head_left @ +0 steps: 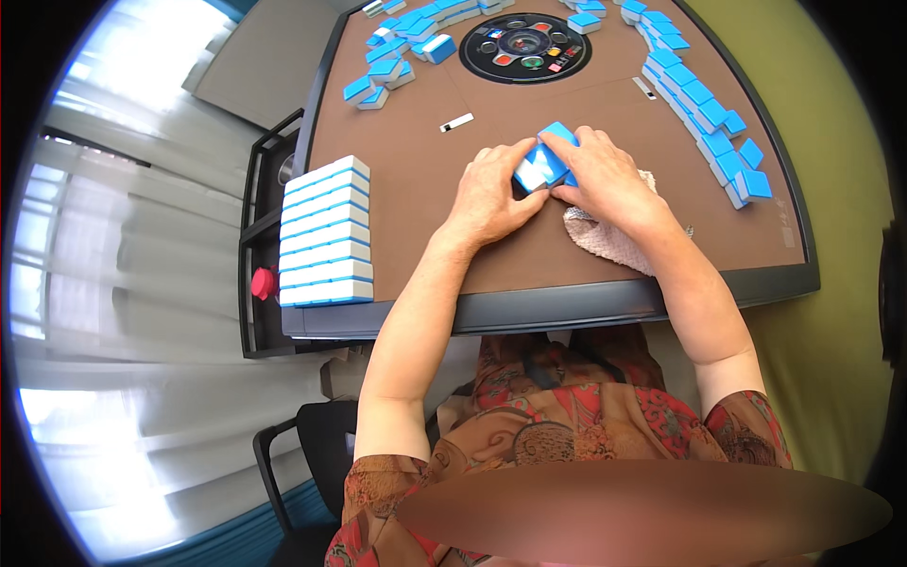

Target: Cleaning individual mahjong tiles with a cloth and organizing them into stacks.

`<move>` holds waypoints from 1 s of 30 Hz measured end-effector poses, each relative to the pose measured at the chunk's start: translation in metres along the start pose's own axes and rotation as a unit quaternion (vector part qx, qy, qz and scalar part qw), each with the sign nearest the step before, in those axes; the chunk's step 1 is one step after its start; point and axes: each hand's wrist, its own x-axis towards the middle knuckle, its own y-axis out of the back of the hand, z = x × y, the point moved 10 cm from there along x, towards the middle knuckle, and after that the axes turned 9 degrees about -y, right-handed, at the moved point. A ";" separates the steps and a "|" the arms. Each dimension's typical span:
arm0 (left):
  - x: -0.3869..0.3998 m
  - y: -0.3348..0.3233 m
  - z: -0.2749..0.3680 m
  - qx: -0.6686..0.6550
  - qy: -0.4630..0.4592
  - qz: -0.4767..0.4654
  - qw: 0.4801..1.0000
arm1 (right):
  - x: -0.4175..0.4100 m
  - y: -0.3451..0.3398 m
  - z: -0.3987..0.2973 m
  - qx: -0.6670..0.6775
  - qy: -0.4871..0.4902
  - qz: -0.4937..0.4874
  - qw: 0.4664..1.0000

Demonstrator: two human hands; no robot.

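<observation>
Both hands meet over the brown top of a mahjong table (411, 212), around a small cluster of blue-backed mahjong tiles (549, 164). My left hand (489, 188) grips the cluster from the left, its thumb along the near side. From the right, my right hand (609, 173) presses the same tiles between its thumb and fingers and hides part of them. A pale textured cloth (602, 237) lies beneath my right hand and wrist. How many tiles are in the cluster I cannot tell.
Stacked tiles in neat rows (326, 234) stand at the left edge. Loose blue-backed tiles (407, 42) lie at the far left, and a curved tile line (698, 106) runs down the right. A round black centre console (526, 47) sits beyond my hands. Left of the table is a black rack (266, 326).
</observation>
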 end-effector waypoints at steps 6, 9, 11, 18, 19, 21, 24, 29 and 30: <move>0.000 0.001 0.001 0.010 -0.002 0.045 0.999 | -0.004 0.001 -0.010 -0.020 0.047 0.039 0.998; -0.005 0.005 -0.003 0.009 0.017 0.049 0.999 | 0.001 -0.002 -0.016 -0.032 0.091 0.045 0.994; -0.006 0.007 -0.003 0.013 0.014 0.046 0.999 | 0.003 0.001 -0.024 -0.054 0.145 0.064 0.986; -0.007 0.010 -0.011 -0.043 0.022 0.026 0.998 | 0.010 0.003 -0.021 -0.029 0.150 0.051 0.987; -0.009 0.012 -0.014 -0.049 0.029 0.024 0.998 | 0.010 0.003 -0.024 -0.015 0.156 0.042 0.987; -0.014 0.020 -0.018 -0.028 0.034 0.020 0.999 | 0.009 0.009 -0.033 0.014 0.156 0.040 0.987; -0.023 0.031 -0.024 -0.014 0.068 0.014 0.997 | 0.008 0.013 -0.032 0.081 0.159 0.051 0.983; -0.028 0.031 -0.029 -0.051 0.094 0.025 0.994 | 0.003 0.015 -0.029 0.185 0.186 0.098 0.960; -0.027 0.030 -0.027 -0.058 0.091 0.021 0.994 | 0.002 0.009 -0.031 0.154 0.188 0.070 0.967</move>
